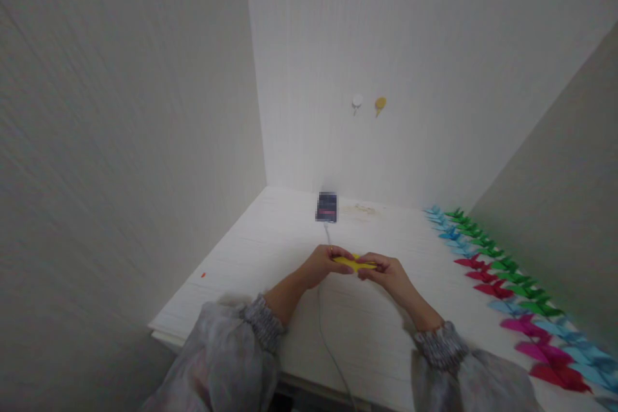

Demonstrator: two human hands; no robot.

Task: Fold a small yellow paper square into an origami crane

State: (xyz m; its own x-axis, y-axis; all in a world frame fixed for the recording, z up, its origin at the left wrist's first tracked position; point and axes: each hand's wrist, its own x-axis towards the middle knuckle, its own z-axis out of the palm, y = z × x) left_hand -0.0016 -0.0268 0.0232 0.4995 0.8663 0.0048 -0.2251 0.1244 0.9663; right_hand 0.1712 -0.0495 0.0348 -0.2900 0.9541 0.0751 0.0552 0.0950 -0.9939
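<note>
A small piece of folded yellow paper point(356, 262) is held above the white table between both hands. My left hand point(327, 264) pinches its left end, thumb in front and fingers behind. At its right end, my right hand point(383, 269) grips it in the same way. The fingers cover both ends of the paper, so its full shape is hidden. A thin cable point(320, 315) passes under my left hand.
Rows of folded paper cranes point(499, 290) in blue, green, red and pink line the right side of the table. A phone point(327, 207) leans at the back wall, cable attached. An orange scrap point(203, 275) lies left. Two hooks point(380, 103) hang on the wall.
</note>
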